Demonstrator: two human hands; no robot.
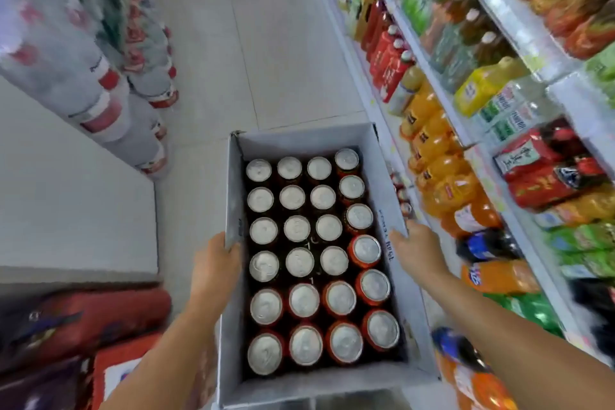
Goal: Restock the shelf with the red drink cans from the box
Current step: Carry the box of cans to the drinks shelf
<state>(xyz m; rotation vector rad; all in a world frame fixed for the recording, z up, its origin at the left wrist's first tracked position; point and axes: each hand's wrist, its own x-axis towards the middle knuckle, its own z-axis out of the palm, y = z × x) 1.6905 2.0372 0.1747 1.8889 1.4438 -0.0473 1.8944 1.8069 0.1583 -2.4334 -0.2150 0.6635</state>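
Observation:
An open white cardboard box fills the middle of the head view, held above the floor. Inside stand several red drink cans in neat rows, silver tops up. My left hand grips the box's left wall, fingers curled over its rim. My right hand grips the right wall from outside. A few red cans stand on the low shelf just right of the box. The shelf unit runs along the right side.
The right shelves hold orange soda bottles, green, yellow and red drinks. Packs of water bottles stack at the left, beside a white ledge. Red and purple packs lie at the lower left. Tiled floor stretches ahead.

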